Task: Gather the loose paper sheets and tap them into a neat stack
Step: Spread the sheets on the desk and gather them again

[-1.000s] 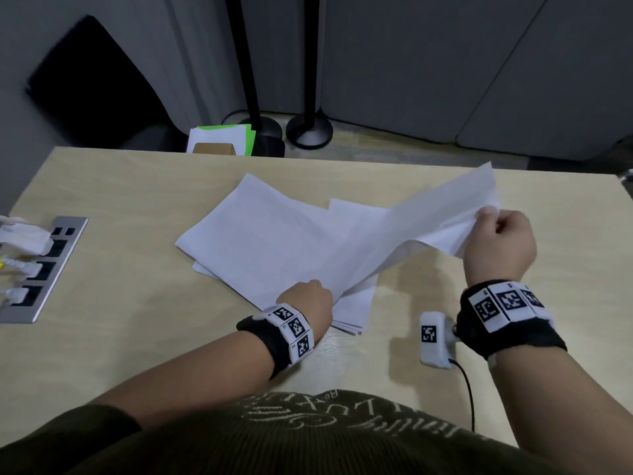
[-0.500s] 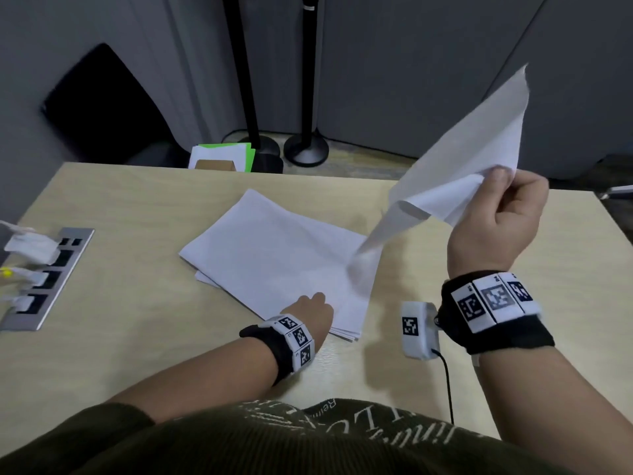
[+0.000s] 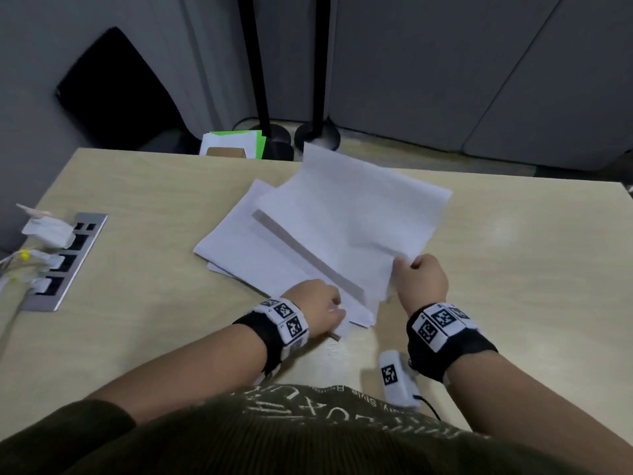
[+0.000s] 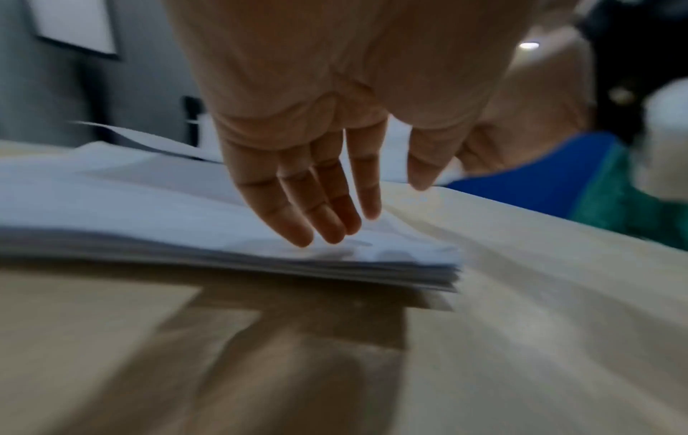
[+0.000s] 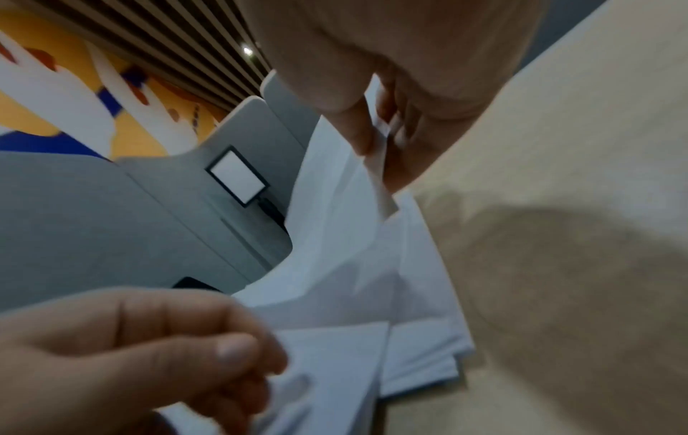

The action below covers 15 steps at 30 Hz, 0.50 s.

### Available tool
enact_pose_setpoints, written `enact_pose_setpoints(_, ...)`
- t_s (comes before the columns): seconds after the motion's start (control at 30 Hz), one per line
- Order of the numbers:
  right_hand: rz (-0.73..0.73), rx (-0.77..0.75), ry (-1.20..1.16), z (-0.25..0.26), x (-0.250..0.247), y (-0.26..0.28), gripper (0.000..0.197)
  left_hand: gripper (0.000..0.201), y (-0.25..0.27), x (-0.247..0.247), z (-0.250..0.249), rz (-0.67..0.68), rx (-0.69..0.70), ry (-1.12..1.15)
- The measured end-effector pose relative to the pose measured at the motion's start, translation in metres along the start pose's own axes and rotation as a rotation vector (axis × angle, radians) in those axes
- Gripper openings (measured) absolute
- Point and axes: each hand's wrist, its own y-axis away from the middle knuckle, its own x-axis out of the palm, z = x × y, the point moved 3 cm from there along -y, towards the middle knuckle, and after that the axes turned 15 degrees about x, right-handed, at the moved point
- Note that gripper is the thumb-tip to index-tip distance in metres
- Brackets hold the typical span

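Observation:
A loose pile of white paper sheets lies in the middle of the wooden table. My left hand rests on the pile's near corner; in the left wrist view its straight fingers touch the top sheet of the pile. My right hand pinches the near edge of a single white sheet, held just above the pile and throwing a grey shadow strip on it. In the right wrist view thumb and fingers pinch that sheet.
A metal socket strip with white plugs is set into the table at the left. A white tagged device with a cable hangs by my right wrist near the front edge. Beyond the far edge stand black pole bases and a green-and-white folder.
My right hand first lifted the sheet high above the table's right side, then brought it down and left over the pile. My left hand stayed at the pile's near corner.

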Motion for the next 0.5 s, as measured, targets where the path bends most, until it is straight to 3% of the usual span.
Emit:
enact_pose_setpoints(0.1,0.144,0.085,0.238,-0.019,0.016,-0.008,0.024,0.034,0.011,-0.016,0.042,-0.122,-0.312,0.055)
enact_pose_setpoints(0.2,0.361,0.200,0.391,-0.031,0.027,-0.011,0.022,0.050,0.023,-0.022,0.082,-0.151,-0.630,0.178)
enact_pose_setpoints(0.23,0.393,0.241,0.445,-0.033,0.028,-0.013,0.031,0.059,0.027,-0.021,0.093,-0.173,-0.717,0.253)
enact_pose_setpoints(0.27,0.355,0.274,0.488,-0.035,0.028,-0.018,0.052,0.067,0.029,-0.020,0.101,-0.211,-0.786,0.326)
enact_pose_setpoints(0.33,0.127,0.291,0.495,-0.031,0.019,-0.026,0.089,0.078,0.032,-0.022,0.108,-0.288,-0.876,0.416)
enact_pose_setpoints(0.4,-0.052,0.153,0.442,-0.019,0.012,-0.034,0.091,0.082,0.031,-0.026,0.110,-0.303,-0.910,0.398)
enact_pose_setpoints(0.5,-0.018,-0.159,0.622,-0.007,0.018,-0.046,0.080,0.084,0.021,-0.031,0.106,-0.319,-0.862,0.353)
